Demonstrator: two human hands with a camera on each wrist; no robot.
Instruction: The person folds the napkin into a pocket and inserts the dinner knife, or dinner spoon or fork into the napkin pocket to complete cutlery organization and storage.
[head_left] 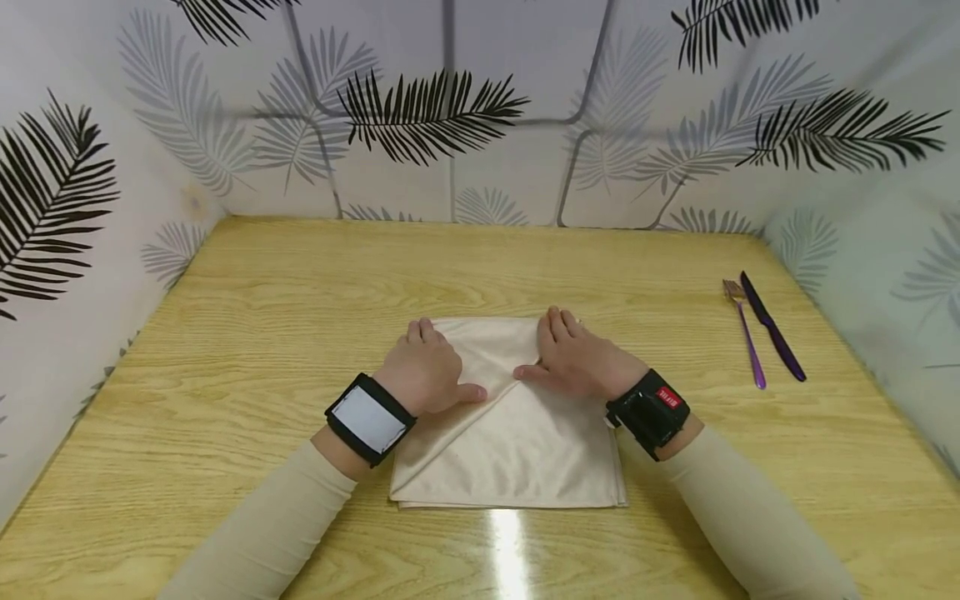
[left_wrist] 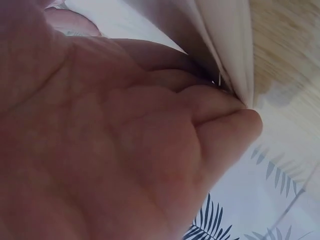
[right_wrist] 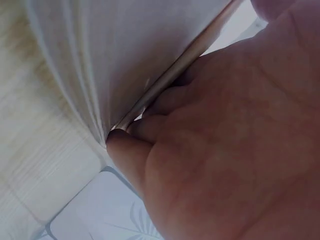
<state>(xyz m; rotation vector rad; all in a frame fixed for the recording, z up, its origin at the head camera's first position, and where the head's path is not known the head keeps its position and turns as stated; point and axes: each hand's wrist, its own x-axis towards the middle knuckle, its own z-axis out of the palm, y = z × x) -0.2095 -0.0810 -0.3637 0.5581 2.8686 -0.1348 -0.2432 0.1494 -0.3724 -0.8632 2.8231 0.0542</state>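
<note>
A cream satin cloth napkin (head_left: 540,450), folded into layers, lies near the front middle of the table. A diagonal edge crosses it from the lower left corner toward the right hand. My left hand (head_left: 426,371) rests on its upper left side, thumb stretched out over the fabric. On the upper right, my right hand (head_left: 581,358) lies with fingers together toward the far edge and thumb pointing inward. Both wrist views show the fingers against the napkin (left_wrist: 235,45), with fingertips close to its layered edge; the right hand's fingers run along a fold (right_wrist: 170,75).
To the right, a fork (head_left: 744,333) with a purple handle lies beside a dark purple knife (head_left: 772,327). The wooden table (head_left: 225,333) is bounded at the back and sides by leaf-patterned sheeting (head_left: 450,183).
</note>
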